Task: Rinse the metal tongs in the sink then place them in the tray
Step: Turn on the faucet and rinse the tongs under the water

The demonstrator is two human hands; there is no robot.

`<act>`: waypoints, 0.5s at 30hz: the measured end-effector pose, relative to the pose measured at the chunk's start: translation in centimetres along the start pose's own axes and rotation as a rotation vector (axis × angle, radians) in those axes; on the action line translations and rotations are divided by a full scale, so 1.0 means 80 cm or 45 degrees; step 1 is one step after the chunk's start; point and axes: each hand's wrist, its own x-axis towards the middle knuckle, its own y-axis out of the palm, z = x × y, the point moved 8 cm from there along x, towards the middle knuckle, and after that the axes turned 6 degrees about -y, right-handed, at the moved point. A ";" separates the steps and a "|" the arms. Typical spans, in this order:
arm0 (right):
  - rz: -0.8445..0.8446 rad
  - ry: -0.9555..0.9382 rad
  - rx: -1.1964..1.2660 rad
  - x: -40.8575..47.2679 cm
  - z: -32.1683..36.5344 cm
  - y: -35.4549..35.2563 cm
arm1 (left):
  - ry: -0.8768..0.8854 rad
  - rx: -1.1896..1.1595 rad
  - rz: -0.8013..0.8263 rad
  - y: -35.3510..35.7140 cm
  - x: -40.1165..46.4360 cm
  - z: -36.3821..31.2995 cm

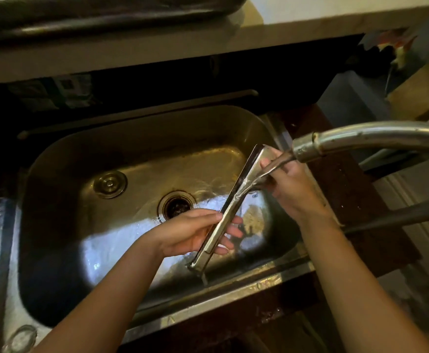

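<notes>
Tongs (pixel 230 207) sit slanted over the right half of the stainless sink (pixel 63 159), held at 2 places: your left hand (pixel 195 231) pinches the lower stretch between thumb and fingers, and your right hand (pixel 288 184) grasps the upper end close to the sink's right rim. Water from the faucet spout (pixel 307 149) strikes the metal just below that upper end and sheets down the arms toward the drain (pixel 177 205). To rinse well, keep the tilt so the flow runs the full length, then roll the tongs about their long axis so both arms and the inner faces meet the stream; the closed pair probably hides residue between the arms, so let them spring apart a little. Slide the tongs up through the stream so the lower tips, now near the sink's front wall, get water too. Wet steel will be slippery, so hold firm with 1 hand before you shift the other. A round stopper (pixel 110 184) lies left of the drain, clear of the work. No tray is identifiable in this view, so locate it before you lift away.
</notes>
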 end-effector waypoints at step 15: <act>-0.210 0.303 -0.332 -0.017 -0.041 0.008 | 0.406 0.804 -1.053 0.005 -0.021 -0.003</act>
